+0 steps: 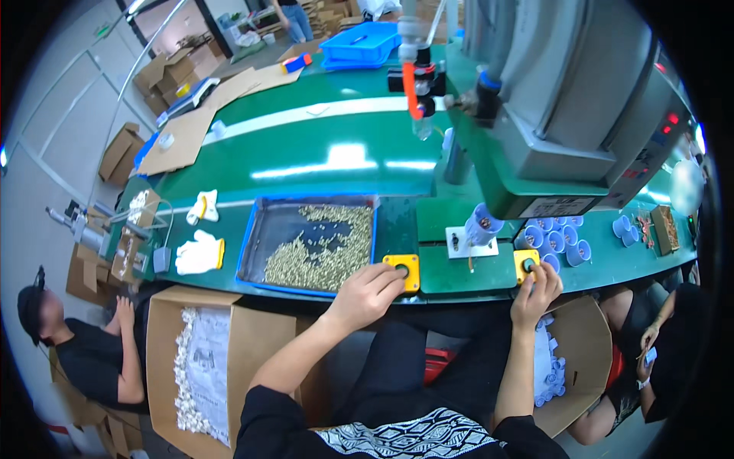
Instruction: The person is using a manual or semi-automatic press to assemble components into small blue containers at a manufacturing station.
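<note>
Too small or blurred to read: dark print on the pale label [556,206] along the lower edge of the grey machine [585,84], glowing red display [670,120] on its side panel, faint printing on the white sheet [208,367] inside the left cardboard box [264,329], small green sign [102,30] high on the wall.

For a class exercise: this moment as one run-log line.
left hand: at left button box; right hand: at right button box; cup: on white fixture; blue tray: small pieces
</note>
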Demonstrator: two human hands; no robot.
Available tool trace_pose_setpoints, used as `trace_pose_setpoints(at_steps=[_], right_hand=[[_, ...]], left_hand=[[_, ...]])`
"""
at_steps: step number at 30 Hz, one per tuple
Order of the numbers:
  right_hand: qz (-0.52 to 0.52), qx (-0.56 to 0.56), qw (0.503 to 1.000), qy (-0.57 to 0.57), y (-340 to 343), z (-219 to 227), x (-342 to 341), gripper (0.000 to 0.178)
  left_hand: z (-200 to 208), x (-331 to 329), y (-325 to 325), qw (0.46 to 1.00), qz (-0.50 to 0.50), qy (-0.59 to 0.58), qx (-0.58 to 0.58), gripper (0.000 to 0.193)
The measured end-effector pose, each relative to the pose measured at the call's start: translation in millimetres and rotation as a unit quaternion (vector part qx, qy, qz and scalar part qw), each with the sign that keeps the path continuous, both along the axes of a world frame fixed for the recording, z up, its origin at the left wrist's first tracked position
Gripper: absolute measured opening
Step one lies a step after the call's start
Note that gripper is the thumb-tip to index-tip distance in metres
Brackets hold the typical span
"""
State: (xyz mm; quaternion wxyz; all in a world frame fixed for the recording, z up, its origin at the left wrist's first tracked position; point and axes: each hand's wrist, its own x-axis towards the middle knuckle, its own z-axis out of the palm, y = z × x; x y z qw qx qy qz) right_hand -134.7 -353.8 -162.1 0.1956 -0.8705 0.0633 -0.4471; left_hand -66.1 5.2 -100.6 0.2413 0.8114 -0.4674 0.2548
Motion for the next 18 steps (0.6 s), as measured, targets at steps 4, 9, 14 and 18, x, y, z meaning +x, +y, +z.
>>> trace_pose_setpoints(at_steps=[4,9,14,18], right_hand=[[-0.053,-0.054,0.997,0.001,6,3,-3,0.024],[-0.061,-0.034,0.997,0.013,-7,-3,-4,0.033],[-0.044,0.011,0.999,0.008,17,7,12,0.036],[-0.038,0.040,0.998,0.002,8,-1,-2,0.036]], left_hand=[[12,-2,1,1.000,0.005,0.007,0.026,0.015],[16,14,-16,0.995,-0.042,0.081,0.043,0.013],[15,27,26,0.995,0.056,0.076,0.020,0.008],[-6,38,30,0.985,0.095,0.143,0.007,0.008]])
